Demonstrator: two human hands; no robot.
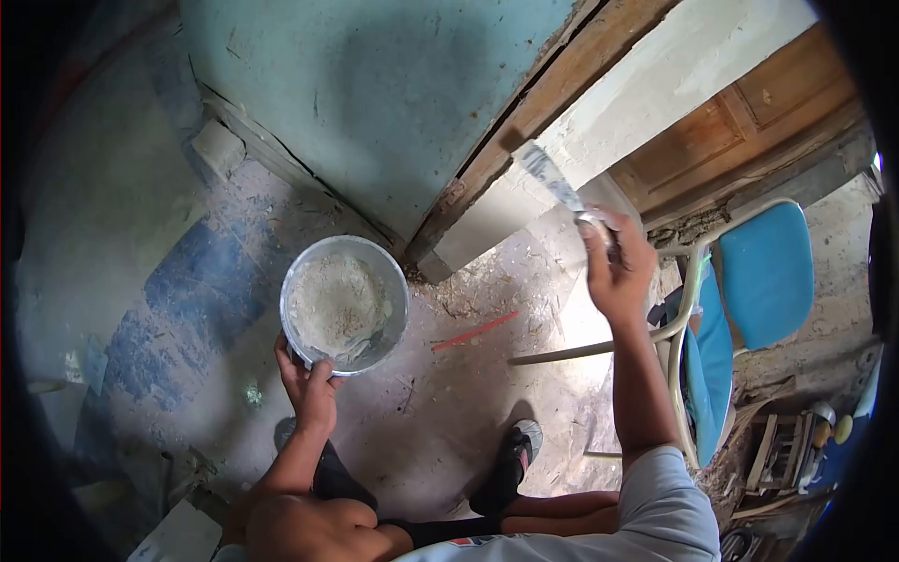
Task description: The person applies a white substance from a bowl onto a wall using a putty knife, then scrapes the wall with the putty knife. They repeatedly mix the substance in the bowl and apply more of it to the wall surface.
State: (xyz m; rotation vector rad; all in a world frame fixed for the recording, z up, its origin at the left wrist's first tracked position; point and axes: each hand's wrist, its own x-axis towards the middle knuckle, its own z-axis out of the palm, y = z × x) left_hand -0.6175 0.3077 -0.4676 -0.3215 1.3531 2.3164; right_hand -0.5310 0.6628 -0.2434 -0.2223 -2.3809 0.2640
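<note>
My left hand (pixel 309 384) grips the near rim of a round metal pot (pixel 401 323), thumb over the edge. Pale, crumbly filler paste (pixel 335 298) coats the inside of the pot. In my right hand (pixel 620 267) is a putty knife (pixel 552 178), its handle wrapped by my fingers. The flat blade is smeared with whitish paste, and its tip overlaps the edge of the white-plastered strip (pixel 646 89) beside a brown wooden frame (pixel 538 122).
A blue-green panel (pixel 375 103) rises at the top. A chair (pixel 763 272) with blue padding stands right of my forearm. A red strip (pixel 475 332) and debris lie on the floor (pixel 440 393). A pale block (pixel 218 148) sits at upper left; a wooden door (pixel 740 117) is at upper right.
</note>
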